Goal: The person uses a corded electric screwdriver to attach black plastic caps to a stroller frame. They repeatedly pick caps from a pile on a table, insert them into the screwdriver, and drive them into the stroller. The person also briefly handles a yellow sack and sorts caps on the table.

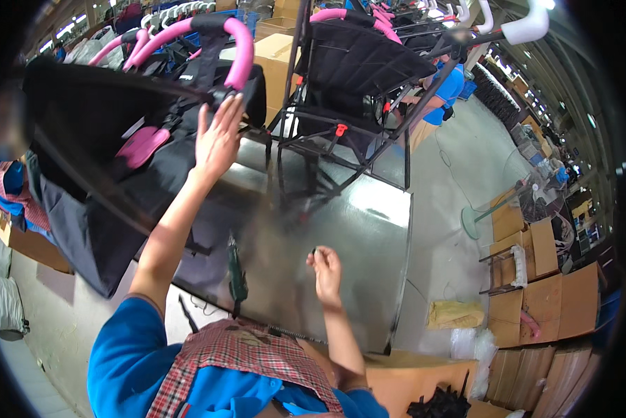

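My left hand [219, 139] reaches up to a black stroller [135, 125] on the left, its fingers stretched out flat against the frame just below the curved pink handle [240, 56]. Whether they press or only rest there I cannot tell. Over the metal tabletop [355, 258] my right hand [325, 273] is raised, thumb and fingertips pinched on a small dark piece too small to name. Between my arms a dark green power screwdriver [237, 275] lies on the table. A pink oval pad [144, 145] shows inside the stroller.
A second black stroller [355, 76] with red clips stands at the table's far side. Beyond it a person in blue [447, 87] works. A fan [532, 202], open cardboard boxes [543, 299] and plastic wrap [473, 348] stand on the right. Black straps [440, 404] lie near my right elbow.
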### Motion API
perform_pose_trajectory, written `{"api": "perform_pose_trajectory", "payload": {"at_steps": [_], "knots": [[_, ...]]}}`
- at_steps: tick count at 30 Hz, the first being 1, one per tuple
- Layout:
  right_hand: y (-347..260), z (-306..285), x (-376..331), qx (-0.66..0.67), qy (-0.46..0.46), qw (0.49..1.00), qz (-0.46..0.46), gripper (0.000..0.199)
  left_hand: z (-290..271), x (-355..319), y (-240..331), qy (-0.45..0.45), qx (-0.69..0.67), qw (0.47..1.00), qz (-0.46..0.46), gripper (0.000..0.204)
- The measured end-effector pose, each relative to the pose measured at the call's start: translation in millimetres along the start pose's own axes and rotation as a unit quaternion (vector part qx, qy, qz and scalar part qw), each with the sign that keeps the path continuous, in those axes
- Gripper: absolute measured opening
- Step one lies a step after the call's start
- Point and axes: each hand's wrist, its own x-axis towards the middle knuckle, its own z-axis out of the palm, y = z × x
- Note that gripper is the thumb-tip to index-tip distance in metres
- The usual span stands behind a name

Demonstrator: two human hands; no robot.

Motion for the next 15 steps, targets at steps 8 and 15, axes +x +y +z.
{"api": "perform_pose_trajectory", "payload": {"at_steps": [8,15], "knots": [[-75,-21,298,0.054,0.013,0.991,-0.118,0.020,45,-4,-61,-0.059,0.190,0.980,0.001,0.064],[-103,6,385,0.183,-0.082,0.978,-0.054,0.013,75,-3,-26,0.000,-0.004,0.998,-0.069,0.083]]}}
